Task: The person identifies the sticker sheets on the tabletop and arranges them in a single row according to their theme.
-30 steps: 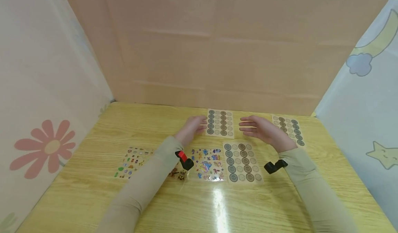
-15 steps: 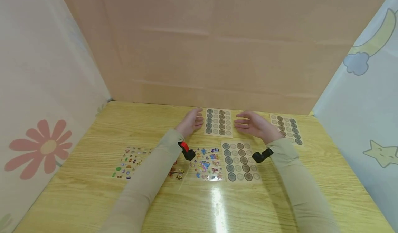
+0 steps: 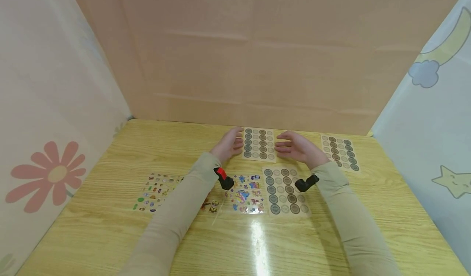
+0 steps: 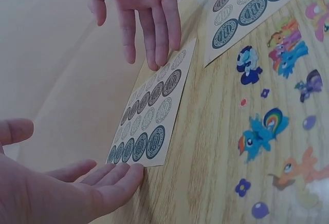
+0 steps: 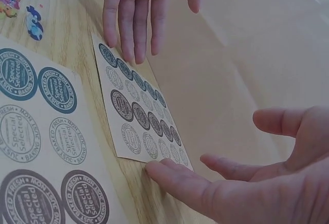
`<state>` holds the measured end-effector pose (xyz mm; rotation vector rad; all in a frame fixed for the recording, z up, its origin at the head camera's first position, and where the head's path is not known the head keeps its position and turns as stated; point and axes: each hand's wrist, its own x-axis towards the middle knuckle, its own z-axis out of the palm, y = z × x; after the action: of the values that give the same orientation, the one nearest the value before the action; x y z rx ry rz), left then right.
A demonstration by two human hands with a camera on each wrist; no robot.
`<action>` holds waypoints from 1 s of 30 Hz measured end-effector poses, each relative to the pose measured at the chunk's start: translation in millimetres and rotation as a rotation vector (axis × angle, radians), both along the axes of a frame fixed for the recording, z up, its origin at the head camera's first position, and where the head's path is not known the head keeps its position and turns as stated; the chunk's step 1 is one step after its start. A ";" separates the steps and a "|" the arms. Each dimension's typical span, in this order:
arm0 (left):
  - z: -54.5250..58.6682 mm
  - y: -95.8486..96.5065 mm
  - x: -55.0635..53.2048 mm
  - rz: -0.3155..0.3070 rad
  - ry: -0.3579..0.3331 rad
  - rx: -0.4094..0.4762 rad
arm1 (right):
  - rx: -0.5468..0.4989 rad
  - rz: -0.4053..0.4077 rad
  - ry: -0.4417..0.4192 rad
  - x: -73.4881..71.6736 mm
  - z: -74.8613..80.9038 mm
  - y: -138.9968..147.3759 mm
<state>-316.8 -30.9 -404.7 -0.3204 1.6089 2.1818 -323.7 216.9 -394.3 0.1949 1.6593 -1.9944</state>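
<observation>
A sticker sheet (image 3: 259,144) with rows of round dark, brown and pale seals lies flat near the back of the table. My left hand (image 3: 230,144) is at its left edge, palm inward, fingers loosely extended. At its opposite edge is my right hand (image 3: 299,147), palm facing the left one, fingertips right at the paper. In the left wrist view, fingertips (image 4: 134,170) reach the sheet's near corner. The right wrist view has the right fingertips (image 5: 154,167) at the sheet's edge. Neither hand grips anything.
Nearer lies a second round-seal sheet (image 3: 285,191), and a third sheet (image 3: 340,152) lies at the back right. Clear sheets of pony stickers (image 3: 244,195) and small colourful stickers (image 3: 154,192) lie to the left, partly under the left sleeve. A beige backdrop (image 3: 250,63) rises behind the table.
Both hands have come to the back sheet's sides; the right hand moved left towards it. The left hand shifted slightly away from me. The sheets look unmoved on the table.
</observation>
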 end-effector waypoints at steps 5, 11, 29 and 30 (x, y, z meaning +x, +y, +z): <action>0.1 -0.5 0.0 0.016 -0.029 0.072 | -0.026 -0.016 -0.025 -1.8 -1.9 -0.7; 0.4 0.1 0.9 0.026 -0.063 0.137 | -0.084 -0.046 -0.092 -3.1 -3.0 -6.6; 11.2 2.0 8.4 0.087 -0.011 -0.079 | -0.004 -0.023 -0.089 -3.8 3.2 -15.1; 10.4 1.6 7.9 0.090 -0.019 -0.063 | -0.008 -0.026 -0.090 -4.0 2.7 -15.3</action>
<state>-308.9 -29.3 -394.3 -0.4389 1.6859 2.1902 -327.7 201.6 -391.6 0.3004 1.5999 -1.9806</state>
